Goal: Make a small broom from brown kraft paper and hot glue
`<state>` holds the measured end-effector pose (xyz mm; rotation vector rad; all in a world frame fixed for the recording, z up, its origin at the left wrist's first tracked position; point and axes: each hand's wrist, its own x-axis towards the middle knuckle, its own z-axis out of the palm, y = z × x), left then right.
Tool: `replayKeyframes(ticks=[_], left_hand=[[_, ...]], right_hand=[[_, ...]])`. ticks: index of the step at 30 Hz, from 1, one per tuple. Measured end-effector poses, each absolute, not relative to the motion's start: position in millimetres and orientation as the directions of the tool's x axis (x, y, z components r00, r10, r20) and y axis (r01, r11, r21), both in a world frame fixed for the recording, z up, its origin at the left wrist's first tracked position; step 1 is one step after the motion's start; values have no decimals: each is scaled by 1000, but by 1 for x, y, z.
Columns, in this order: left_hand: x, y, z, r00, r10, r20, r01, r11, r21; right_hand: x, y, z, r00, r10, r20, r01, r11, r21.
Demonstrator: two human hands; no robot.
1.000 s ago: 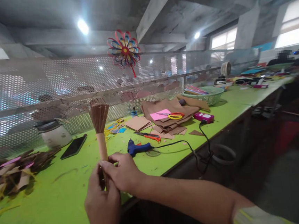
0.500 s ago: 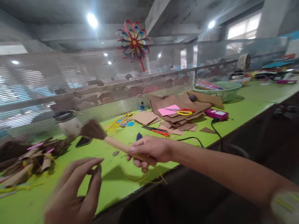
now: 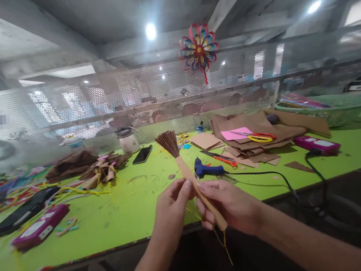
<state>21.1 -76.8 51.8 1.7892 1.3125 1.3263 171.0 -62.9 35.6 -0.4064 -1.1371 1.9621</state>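
Held up over the table's front edge is a small brown paper broom (image 3: 188,172), with a rolled handle and a fringed fan at its upper left end. My right hand (image 3: 233,204) is closed around the lower handle, thumb and fingertips on it. My left hand (image 3: 171,208) is closed in a pinch against the handle's left side; its fingertips are partly hidden. A yellow string (image 3: 223,243) loops below the handle and hangs past the edge. Just behind the broom lies a blue glue gun (image 3: 210,169) on the green table (image 3: 127,216).
Behind the glue gun lie a cutter (image 3: 225,159), scissors (image 3: 258,137) and stacked brown paper (image 3: 281,131). A purple box (image 3: 318,144) and a green basket (image 3: 342,110) stand right. Leftward are a phone (image 3: 142,155), jar (image 3: 127,141), paper rolls (image 3: 106,173) and another purple box (image 3: 41,227).
My view has turned left. My left hand, earlier apart from the broom, has moved right to its handle. The broom has tipped more upright, its fringe now spread.
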Motion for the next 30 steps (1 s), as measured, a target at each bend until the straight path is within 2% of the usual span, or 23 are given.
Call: replayKeyframes(ticks=[2, 3, 4, 5, 7, 9, 10, 13, 16, 19, 22, 24, 26, 28, 30], left_hand=[[8, -81, 53, -37, 785, 618, 608, -473, 637], [1, -83, 56, 1, 682, 731, 705, -519, 483], [-6, -85, 62, 112, 583, 805, 759, -572, 309], [-11, -85, 69, 291, 507, 811, 769, -629, 118], [-17, -84, 86, 604, 449, 659, 695, -701, -159], [-15, -79, 103, 790, 406, 460, 572, -759, -313], [-12, -76, 109, 844, 386, 372, 512, -786, -346], [-1, -70, 119, 920, 346, 181, 388, -862, -325], [4, -73, 119, 927, 365, 88, 374, -884, -279], [0, -79, 114, 907, 414, 77, 419, -873, -248], [-8, -77, 109, 871, 472, 137, 491, -850, -190], [-14, -72, 108, 831, 527, 177, 552, -820, -153], [-20, -63, 106, 775, 595, 213, 623, -776, -100], [-26, -53, 104, 709, 666, 230, 691, -722, -40], [-32, -42, 100, 640, 738, 216, 754, -657, 9]], right_hand=[[176, -59, 34, -620, 780, 80, -452, -273, -849], [179, -57, 34, -627, 777, 55, -421, -279, -863], [183, -54, 33, -642, 766, 32, -387, -288, -876], [188, -52, 33, -662, 749, 12, -353, -298, -887], [196, -51, 33, -716, 698, -23, -288, -325, -901], [202, -51, 33, -767, 640, -45, -234, -345, -909], [205, -52, 34, -790, 610, -52, -208, -347, -915], [209, -56, 37, -847, 530, -50, -157, -339, -928], [211, -59, 43, -882, 469, -51, -131, -346, -929], [212, -57, 50, -902, 424, -80, -71, -327, -942], [216, -50, 60, -904, 387, -178, 79, -258, -963], [223, -43, 68, -877, 417, -238, 190, -152, -970], [232, -31, 78, -826, 503, -255, 296, 3, -955], [242, -12, 93, -777, 579, -246, 408, 167, -898], [254, 15, 111, -724, 662, -193, 516, 335, -788]])
